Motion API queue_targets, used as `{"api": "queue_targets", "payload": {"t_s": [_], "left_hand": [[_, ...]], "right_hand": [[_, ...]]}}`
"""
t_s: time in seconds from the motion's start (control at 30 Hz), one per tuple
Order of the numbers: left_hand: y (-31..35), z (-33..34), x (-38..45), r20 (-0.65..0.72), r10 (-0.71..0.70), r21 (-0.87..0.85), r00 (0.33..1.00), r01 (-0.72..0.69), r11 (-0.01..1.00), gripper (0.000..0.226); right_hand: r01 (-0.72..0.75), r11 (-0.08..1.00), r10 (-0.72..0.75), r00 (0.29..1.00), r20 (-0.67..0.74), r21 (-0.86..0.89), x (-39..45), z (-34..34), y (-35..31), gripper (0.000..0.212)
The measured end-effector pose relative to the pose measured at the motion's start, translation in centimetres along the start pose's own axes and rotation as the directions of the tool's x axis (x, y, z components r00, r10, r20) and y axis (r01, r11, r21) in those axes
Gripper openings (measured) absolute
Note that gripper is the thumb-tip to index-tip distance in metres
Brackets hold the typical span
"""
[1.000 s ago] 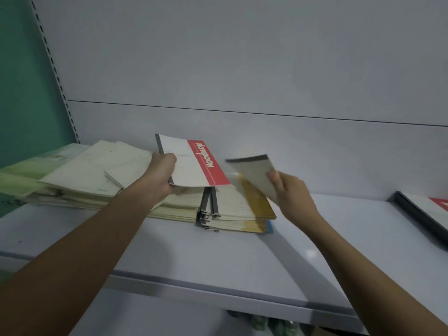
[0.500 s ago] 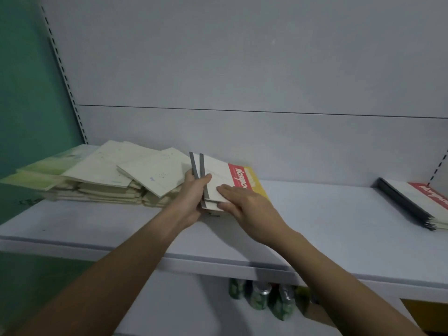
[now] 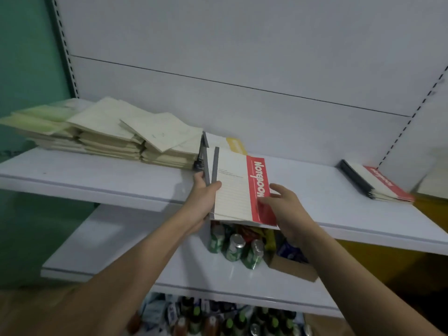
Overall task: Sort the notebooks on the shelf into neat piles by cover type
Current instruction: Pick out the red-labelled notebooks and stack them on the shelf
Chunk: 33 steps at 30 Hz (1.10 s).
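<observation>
- At the near edge of the upper shelf point(image 3: 101, 183), centre: the left hand point(image 3: 202, 202) grips two notebooks by their grey spines, thumb curled over the top cover, fingers beneath.
- Top red-banded notebook point(image 3: 238, 187) — white lined cover, red strip printed "Notebook" along its right side; its near end juts out past the shelf edge.
- Second notebook point(image 3: 206, 163): only its grey spine shows, fanned out to the left of the first.
- Right hand point(image 3: 283, 207): fingers loosely spread, fingertips resting on the red strip; nothing is clasped.
- Far left of the shelf: uneven piles of pale notebooks point(image 3: 109, 134), covers skewed and overlapping.
- Just behind the held pair, a yellow-banded notebook point(image 3: 234, 145) lies flat, touching the pale piles.
- Far right — a pile of red-banded notebooks point(image 3: 378, 184), dark spines to the left, well apart from the hands.
- Lower shelf: green cans point(image 3: 236, 248) beside a cardboard box point(image 3: 291, 265).
</observation>
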State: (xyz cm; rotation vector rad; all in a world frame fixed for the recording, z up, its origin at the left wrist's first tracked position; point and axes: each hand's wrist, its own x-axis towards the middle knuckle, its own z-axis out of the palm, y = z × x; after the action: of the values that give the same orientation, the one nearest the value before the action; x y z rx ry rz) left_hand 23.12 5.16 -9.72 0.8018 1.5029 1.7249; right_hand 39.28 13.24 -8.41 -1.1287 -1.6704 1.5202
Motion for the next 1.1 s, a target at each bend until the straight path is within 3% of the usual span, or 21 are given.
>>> {"api": "queue_targets", "payload": {"t_s": [0.3,0.43,0.57,0.77,0.87,1.1], "left_hand": [[1.0,8.5,1.0,0.126,0.007,-0.022,0.992,-0.004,1.000,0.032],[0.1,14.1,1.9,0.163,-0.021,0.001,0.986,0.021,1.000,0.035],[-0.9,21.7,3.2,0.207,-0.023,0.025,0.978,0.019,1.000,0.040],[-4.4,34.8,4.3,0.115,-0.015,0.011,0.993,0.014,1.000,0.039],[-6.0,40.0,4.8,0.141,-0.021,0.043,0.990,0.015,0.999,0.034],[-7.0,45.1,8.4,0.195,0.012,0.062,0.981,-0.025,0.998,0.031]], "right_hand": [[0.056,0.998,-0.051,0.985,-0.163,0.025,0.3,-7.9,0.5,0.036],[0.052,0.997,-0.040,0.981,-0.190,0.058,1.5,-13.3,1.9,0.020],[0.073,0.993,-0.050,0.973,-0.227,0.091,3.3,-20.6,3.3,0.017],[0.023,1.000,-0.024,0.974,-0.227,-0.009,8.0,-34.6,4.7,0.021],[0.024,1.000,-0.021,0.974,-0.226,0.009,10.0,-39.8,5.8,0.026],[0.194,0.973,-0.225,0.911,-0.345,-0.122,15.1,-44.4,7.1,0.024]]}}
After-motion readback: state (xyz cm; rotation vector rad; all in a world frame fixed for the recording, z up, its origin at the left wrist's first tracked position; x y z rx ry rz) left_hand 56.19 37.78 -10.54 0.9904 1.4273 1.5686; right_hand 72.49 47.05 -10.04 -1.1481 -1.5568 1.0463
